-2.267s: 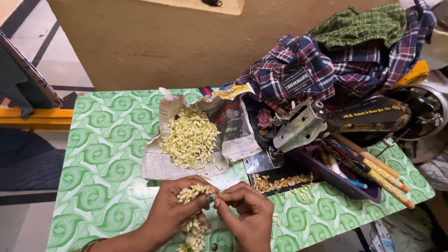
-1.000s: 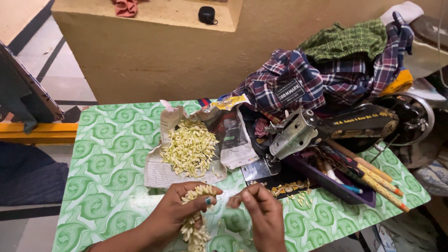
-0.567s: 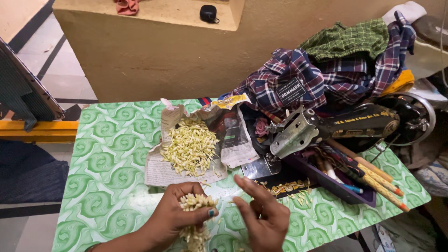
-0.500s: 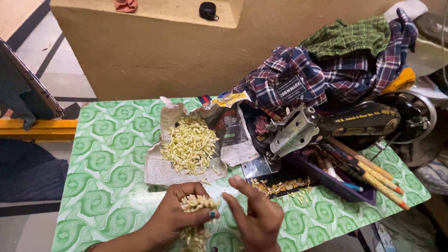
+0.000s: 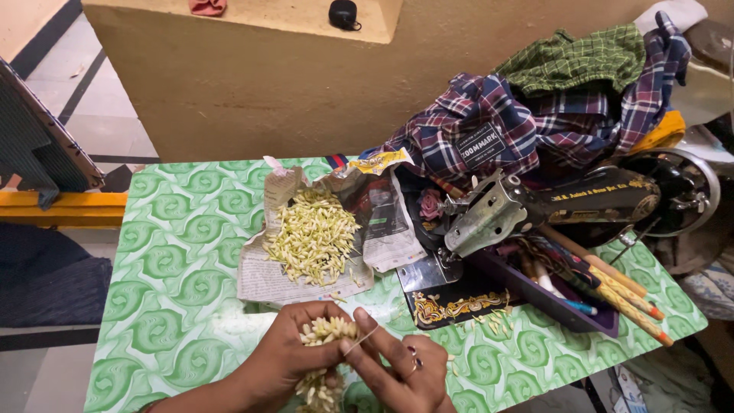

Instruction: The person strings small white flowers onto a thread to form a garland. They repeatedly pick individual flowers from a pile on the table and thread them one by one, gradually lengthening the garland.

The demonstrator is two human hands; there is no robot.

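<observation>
Both hands work low over the green table [image 5: 176, 252]: left hand [image 5: 287, 359] grips a flower garland [image 5: 325, 359], right hand [image 5: 397, 371] pinches its thin thread [image 5: 361, 341]; buds look light, soft, easily bruised, so hold by the thread, not petals

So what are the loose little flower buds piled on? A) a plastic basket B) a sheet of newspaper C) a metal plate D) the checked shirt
B: the pile of pale flower buds lies on a crumpled sheet of newspaper spread on the green patterned table, beside the sewing machine.
</observation>
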